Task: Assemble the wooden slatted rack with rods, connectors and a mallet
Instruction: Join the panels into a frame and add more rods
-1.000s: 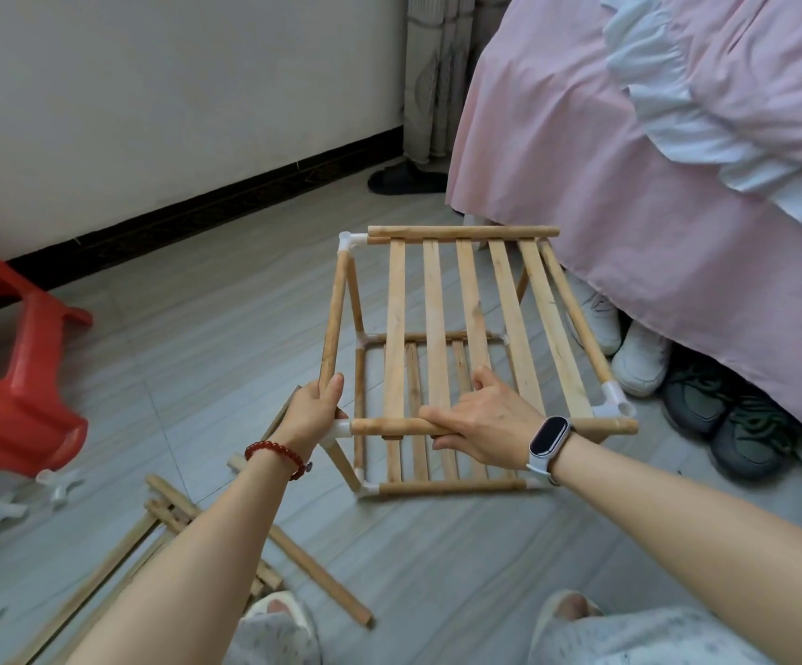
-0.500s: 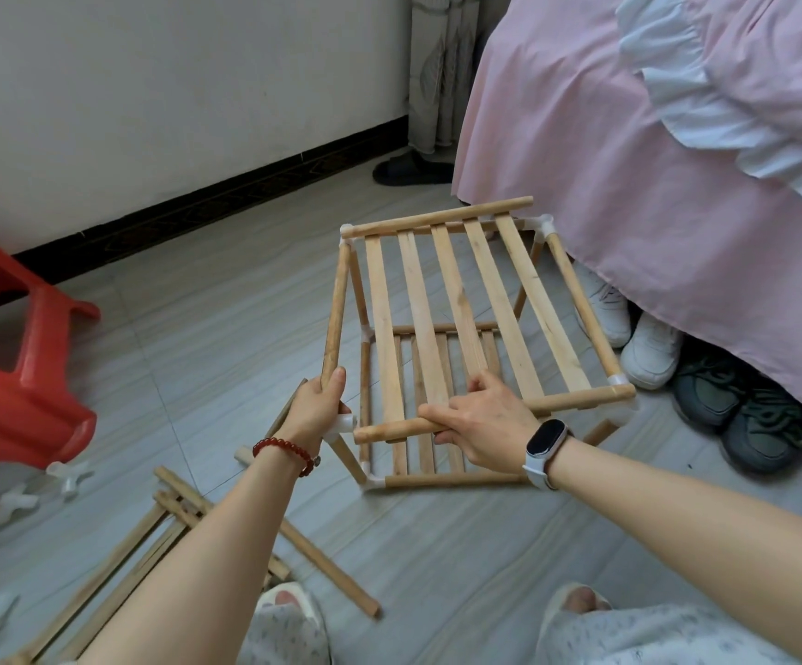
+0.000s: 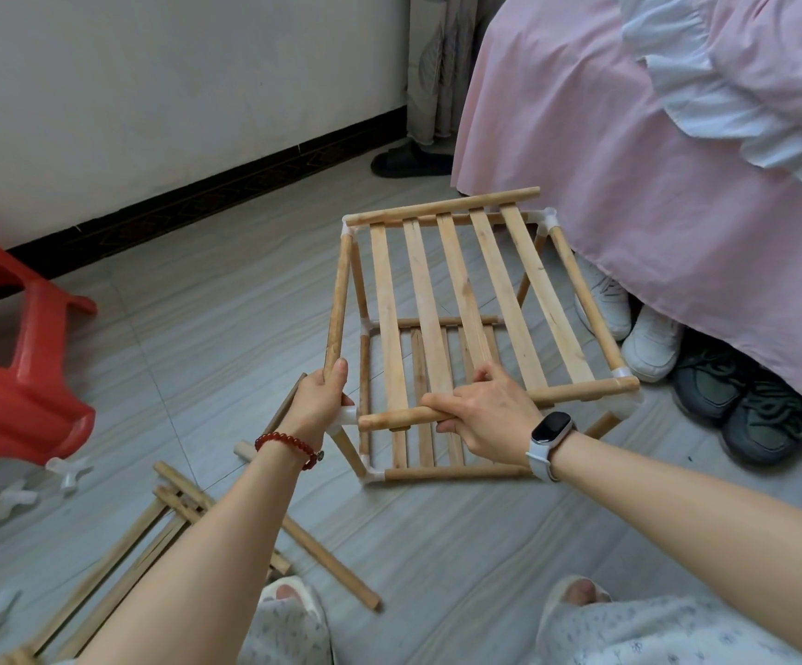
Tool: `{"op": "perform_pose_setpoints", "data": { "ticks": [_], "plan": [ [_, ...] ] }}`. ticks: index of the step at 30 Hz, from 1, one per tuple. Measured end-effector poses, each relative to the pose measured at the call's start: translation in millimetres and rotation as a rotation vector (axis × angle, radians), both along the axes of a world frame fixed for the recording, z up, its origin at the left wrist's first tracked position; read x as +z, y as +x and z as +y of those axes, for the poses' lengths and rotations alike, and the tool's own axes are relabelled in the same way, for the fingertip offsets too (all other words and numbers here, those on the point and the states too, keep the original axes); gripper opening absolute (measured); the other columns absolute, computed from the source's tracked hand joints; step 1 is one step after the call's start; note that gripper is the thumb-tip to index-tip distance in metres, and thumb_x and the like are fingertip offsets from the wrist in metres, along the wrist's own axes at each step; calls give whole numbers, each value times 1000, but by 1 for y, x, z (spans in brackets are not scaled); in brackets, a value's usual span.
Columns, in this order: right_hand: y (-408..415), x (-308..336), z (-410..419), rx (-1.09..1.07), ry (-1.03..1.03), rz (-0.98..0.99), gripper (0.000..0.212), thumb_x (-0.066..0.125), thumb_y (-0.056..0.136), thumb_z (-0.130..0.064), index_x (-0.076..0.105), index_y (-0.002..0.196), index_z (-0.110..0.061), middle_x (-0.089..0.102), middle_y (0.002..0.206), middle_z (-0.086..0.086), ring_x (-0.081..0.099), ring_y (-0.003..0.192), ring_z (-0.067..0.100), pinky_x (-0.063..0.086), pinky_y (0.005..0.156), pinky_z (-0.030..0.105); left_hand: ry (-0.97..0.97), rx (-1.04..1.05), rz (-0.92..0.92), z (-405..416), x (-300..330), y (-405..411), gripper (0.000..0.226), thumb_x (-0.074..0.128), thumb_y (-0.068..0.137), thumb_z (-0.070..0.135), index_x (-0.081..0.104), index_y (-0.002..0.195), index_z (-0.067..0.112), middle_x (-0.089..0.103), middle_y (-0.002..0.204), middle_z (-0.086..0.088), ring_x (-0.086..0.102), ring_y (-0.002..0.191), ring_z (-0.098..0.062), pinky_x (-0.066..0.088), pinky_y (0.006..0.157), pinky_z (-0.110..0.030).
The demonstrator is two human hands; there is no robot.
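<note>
A two-tier wooden slatted rack (image 3: 456,300) stands on the floor, its rods joined by white plastic connectors (image 3: 626,374). The upper slatted panel (image 3: 509,290) lies loose and skewed on the frame. My left hand (image 3: 319,400) grips the lower end of the left side rod, just above the near-left white connector (image 3: 348,417). My right hand (image 3: 487,412) grips the panel's near rod (image 3: 399,417), whose left end sits outside that connector. A lower slatted shelf (image 3: 425,376) shows through the gaps. No mallet is visible.
Loose rods and slatted pieces (image 3: 168,511) lie on the floor at the lower left, with a long rod (image 3: 329,559) by my feet. Spare white connectors (image 3: 65,472) lie near a red plastic stool (image 3: 10,367). A pink bed skirt (image 3: 653,208) and several shoes (image 3: 648,343) crowd the right.
The upper slatted panel has swung: its far end moved right, its near rod's left end came out of the near-left connector and tilted. Both hands kept their grips.
</note>
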State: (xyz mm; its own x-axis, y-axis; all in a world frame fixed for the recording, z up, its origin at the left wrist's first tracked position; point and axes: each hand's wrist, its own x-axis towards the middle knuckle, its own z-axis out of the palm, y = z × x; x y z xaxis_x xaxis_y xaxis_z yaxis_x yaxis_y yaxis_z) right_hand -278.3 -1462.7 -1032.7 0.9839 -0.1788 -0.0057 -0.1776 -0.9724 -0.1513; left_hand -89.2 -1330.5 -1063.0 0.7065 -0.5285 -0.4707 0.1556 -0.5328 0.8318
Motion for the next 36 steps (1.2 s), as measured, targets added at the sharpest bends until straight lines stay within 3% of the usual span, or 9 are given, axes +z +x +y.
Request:
{"op": "perform_pose_setpoints", "data": {
  "ticks": [5,9,22,30,36],
  "plan": [
    [2,4,0,-8,26,7,30,43,98,-36,49,127,-33,68,86,-7,58,79,15,25,93,30,-4,3,9,0,1,1,32,39,99,42,49,87,15,53,72,-5,50,66,-16,45,72,-34],
    [4,5,-2,-34,32,-28,30,47,96,-36,52,125,-31,68,79,-5,57,72,18,29,93,33,-2,1,12,0,2,0,32,38,100,41,49,90,13,54,69,-4,49,62,-15,42,60,-28],
    [6,4,3,-33,4,-11,28,45,97,-38,50,123,-31,66,78,-6,58,72,17,29,93,33,17,44,-23,-2,6,-6,35,37,100,42,50,87,12,51,72,-4,47,64,-13,39,59,-26],
    [6,-2,7,-47,-29,-77,25,53,93,-36,58,116,-27,66,68,-5,56,60,18,35,86,37,66,82,-81,-4,4,-9,39,38,99,45,50,89,9,46,72,-2,44,63,-13,37,56,-26],
    [3,-4,17,-88,-19,-28,26,42,97,-37,53,119,-28,66,75,-6,54,66,19,27,86,33,55,108,-54,-5,5,-10,37,38,99,43,47,79,13,44,70,-2,44,63,-13,37,57,-25]
  ]
}}
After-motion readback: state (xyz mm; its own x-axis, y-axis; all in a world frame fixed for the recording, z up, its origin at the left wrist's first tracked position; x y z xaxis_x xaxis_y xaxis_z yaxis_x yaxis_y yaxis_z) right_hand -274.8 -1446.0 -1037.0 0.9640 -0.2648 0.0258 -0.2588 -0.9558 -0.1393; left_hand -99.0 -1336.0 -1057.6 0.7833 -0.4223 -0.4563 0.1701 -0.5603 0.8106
